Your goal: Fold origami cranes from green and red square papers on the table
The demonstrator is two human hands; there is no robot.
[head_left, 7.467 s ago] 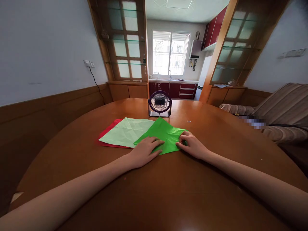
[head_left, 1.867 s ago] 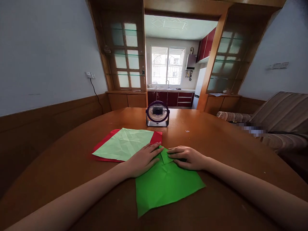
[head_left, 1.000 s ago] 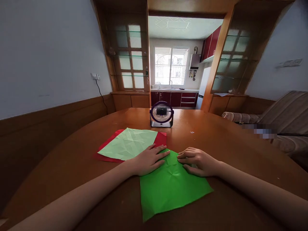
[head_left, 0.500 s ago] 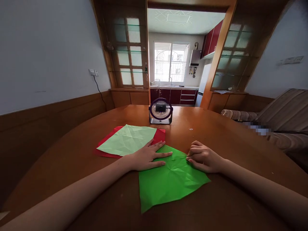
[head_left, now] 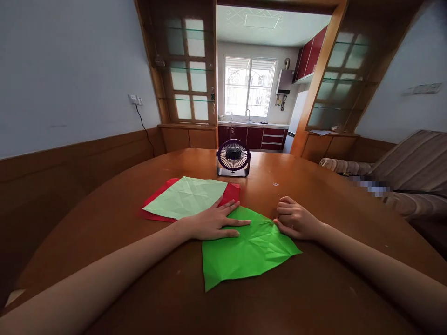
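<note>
Round and brown, the polished wooden counter (head_left: 314,288) fills the near half of the view, with a kitchen seen through the doorway beyond. On it a creased bright green square paper sheet (head_left: 244,249) is spread flat, near the middle. The left hand (head_left: 214,223) is laid palm down on the sheet's far left part, fingers (head_left: 240,222) stretched out flat and spread, nothing gripped, the forearm lying along the counter. The right hand (head_left: 296,221) is set at the sheet's far right corner, fingers curled loosely inward, and the corner appears to be pinched at the fingertips, though the grip itself cannot be made out. A fold or crease at that corner seems to be in hand, with the sheet pinned by the flat palm; a steady hold-down and a clean, aligned pull of the corner would be called for next. Just beyond the left hand, a pale green creased paper sheet (head_left: 186,197) is stacked on a red paper sheet (head_left: 232,191), and a small dark round desk fan (head_left: 233,158) stands farther off.
</note>
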